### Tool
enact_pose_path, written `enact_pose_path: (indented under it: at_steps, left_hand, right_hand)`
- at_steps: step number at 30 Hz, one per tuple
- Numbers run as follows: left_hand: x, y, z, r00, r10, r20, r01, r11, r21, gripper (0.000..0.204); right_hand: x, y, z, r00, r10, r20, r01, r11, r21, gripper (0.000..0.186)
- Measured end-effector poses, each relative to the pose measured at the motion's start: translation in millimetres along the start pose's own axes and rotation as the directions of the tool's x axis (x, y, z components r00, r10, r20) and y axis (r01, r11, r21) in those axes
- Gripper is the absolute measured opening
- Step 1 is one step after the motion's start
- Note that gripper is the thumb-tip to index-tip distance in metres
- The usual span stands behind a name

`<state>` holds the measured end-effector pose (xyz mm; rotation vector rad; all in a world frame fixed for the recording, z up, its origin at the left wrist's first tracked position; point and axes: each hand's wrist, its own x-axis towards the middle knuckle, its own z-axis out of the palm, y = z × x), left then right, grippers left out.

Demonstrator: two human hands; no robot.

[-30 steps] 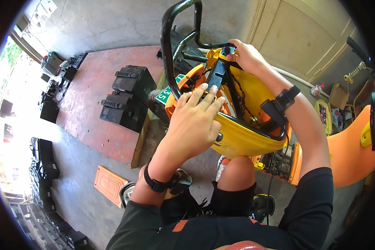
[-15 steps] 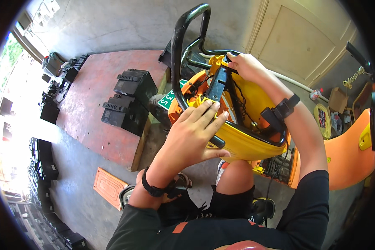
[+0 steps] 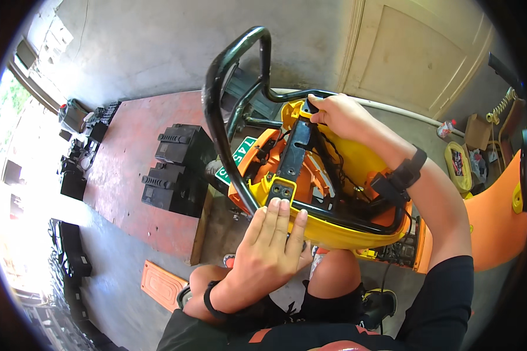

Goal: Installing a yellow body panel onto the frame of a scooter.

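In front of me is the rear of a scooter, with yellow body panels [image 3: 339, 234] and a looped black tube rail [image 3: 214, 88]. A black metal bracket [image 3: 295, 149] lies lengthwise over its open middle, above orange plastic and dark wires. My right hand [image 3: 339, 117] is closed at the bracket's far end, thumb and fingers pinching the dark piece there; part of the grip is hidden. My left hand [image 3: 269, 245] is held flat, fingers stretched out, just short of a yellow-rimmed mount [image 3: 282, 188] with two round holes. Nothing shows in it.
Two black battery cases [image 3: 175, 167] stand by a reddish board [image 3: 123, 169] on the left. An orange panel [image 3: 161, 284] lies on the floor. To the right are an orange scooter panel [image 3: 492, 216], a cardboard box [image 3: 478, 131] and a yellow container [image 3: 457, 167]. Behind is a door [image 3: 416, 52].
My left hand has drawn back from the bracket's near end, uncovering the mount with two holes. My right hand stays at the far end. The whole view has shifted slightly.
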<state>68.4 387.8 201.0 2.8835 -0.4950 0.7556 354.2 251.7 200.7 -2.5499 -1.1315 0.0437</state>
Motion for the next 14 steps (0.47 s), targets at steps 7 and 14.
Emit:
enact_pose_path:
  at_steps: [7,14]
  left_hand:
    - [2.8,5.3,1.1,1.0,0.004,-0.016,-0.002,0.997,0.074,0.047]
    - [2.8,-5.1,6.8,0.987,0.003,-0.158,-0.015,0.997,-0.074,0.046]
  right_hand:
    - [-4.1,3.1,10.0,0.994,0.02,-0.103,-0.025,0.998,-0.049,0.043]
    - [-18.6,7.8,17.8,0.992,0.036,-0.119,-0.032,0.999,0.035,0.043]
